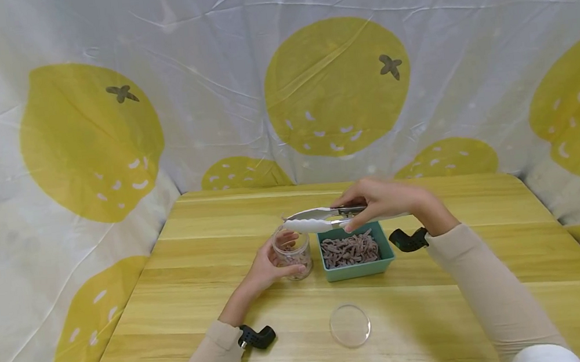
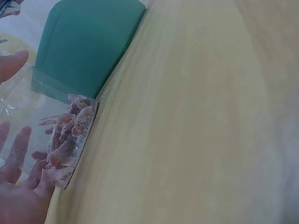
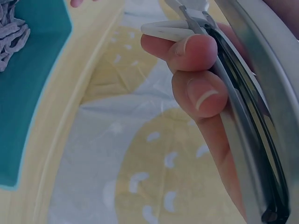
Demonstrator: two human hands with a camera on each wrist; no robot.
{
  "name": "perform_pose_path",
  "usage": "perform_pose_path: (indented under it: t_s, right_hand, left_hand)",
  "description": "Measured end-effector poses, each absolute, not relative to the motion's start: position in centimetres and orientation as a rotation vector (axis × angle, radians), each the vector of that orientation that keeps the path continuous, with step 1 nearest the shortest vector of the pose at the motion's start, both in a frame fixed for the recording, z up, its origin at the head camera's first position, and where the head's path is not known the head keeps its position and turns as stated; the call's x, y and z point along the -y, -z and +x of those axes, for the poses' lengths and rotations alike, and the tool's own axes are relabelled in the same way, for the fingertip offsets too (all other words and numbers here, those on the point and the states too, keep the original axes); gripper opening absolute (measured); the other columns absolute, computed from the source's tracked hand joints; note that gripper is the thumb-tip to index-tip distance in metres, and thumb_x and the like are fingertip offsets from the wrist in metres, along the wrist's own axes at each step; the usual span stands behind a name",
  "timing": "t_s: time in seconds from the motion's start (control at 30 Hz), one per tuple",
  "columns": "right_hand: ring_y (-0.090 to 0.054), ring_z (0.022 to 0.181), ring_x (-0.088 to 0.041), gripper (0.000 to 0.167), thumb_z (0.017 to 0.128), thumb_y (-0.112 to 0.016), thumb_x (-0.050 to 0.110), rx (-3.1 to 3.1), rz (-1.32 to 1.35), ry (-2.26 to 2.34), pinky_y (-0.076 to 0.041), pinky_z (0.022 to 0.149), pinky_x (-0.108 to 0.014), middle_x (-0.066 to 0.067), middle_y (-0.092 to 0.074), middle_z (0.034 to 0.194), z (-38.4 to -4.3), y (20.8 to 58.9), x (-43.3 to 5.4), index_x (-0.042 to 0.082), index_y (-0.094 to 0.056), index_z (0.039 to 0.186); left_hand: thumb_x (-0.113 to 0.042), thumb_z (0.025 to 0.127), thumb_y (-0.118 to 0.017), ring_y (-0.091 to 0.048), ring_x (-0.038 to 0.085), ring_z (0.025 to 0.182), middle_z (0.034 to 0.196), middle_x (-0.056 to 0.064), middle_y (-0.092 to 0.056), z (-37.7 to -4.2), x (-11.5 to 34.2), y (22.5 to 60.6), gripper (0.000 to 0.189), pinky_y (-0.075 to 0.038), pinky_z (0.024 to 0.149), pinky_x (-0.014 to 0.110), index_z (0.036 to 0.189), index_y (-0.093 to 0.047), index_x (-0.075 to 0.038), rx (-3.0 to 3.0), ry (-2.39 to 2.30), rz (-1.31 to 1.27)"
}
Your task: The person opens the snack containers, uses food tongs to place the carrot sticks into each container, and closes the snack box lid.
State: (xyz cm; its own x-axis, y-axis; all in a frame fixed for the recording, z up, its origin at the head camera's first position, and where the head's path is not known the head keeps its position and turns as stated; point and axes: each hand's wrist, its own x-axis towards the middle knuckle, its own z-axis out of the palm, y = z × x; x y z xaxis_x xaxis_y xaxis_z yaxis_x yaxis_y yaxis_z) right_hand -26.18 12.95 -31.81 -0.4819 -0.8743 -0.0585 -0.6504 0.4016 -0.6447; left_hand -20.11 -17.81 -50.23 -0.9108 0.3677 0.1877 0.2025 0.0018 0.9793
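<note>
Firmly, my right hand (image 1: 379, 198) grips the metal tongs (image 1: 309, 226) by their arms, pale tips at the mouth of the clear jar (image 1: 303, 251); they look light and springy, best squeezed there, midway along. My left hand (image 1: 269, 263) curls round the jar's wall, the right place, since that smooth side could slip. Beside it, in the teal tray (image 1: 360, 270), lie purplish-brown strips (image 1: 350, 249), probably soft and easily torn. Nearer me lies a thin clear lid (image 1: 350, 327), perhaps best lifted by its rim.
</note>
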Motion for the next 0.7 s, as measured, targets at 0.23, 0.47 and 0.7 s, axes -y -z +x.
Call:
perform_pose_path:
  t_s: [0.23, 0.47, 0.7]
  right_hand:
    - [-0.024, 0.055, -0.008, 0.053, 0.09, -0.077, 0.027, -2.228, -1.311, 0.812, -0.03, 0.056, -0.027, 0.005, -0.06, 0.084, -26.4, 32.8, -12.0, 0.001, -0.062, 0.134]
    - [-0.028, 0.056, -0.007, 0.054, 0.089, -0.077, 0.026, -2.231, -1.28, 0.772, -0.032, 0.056, -0.027, 0.003, -0.054, 0.076, -26.3, 32.8, -11.4, 0.001, -0.061, 0.135]
    - [-0.032, 0.059, -0.01, 0.054, 0.088, -0.079, 0.023, -2.236, -1.275, 0.754, -0.033, 0.057, -0.027, 0.003, -0.06, 0.082, -26.1, 32.4, -11.0, 0.0, -0.061, 0.134]
  left_hand:
    - [0.004, 0.077, -0.083, -0.045, 0.034, 0.135, 0.143, 0.019, -0.05, -19.7, 17.7, 49.8, 0.09, -0.039, 0.11, 0.043, 0.153, -0.037, -0.011, -2.161, -2.019, 0.492]
    - [0.002, 0.078, -0.084, -0.046, 0.034, 0.134, 0.143, 0.016, -0.051, -19.7, 17.7, 49.9, 0.095, -0.036, 0.112, 0.046, 0.156, -0.033, -0.016, -2.171, -2.026, 0.499]
    - [0.001, 0.079, -0.084, -0.045, 0.034, 0.135, 0.144, 0.013, -0.051, -19.7, 17.7, 49.9, 0.091, -0.036, 0.111, 0.046, 0.154, -0.036, -0.015, -2.166, -2.031, 0.525]
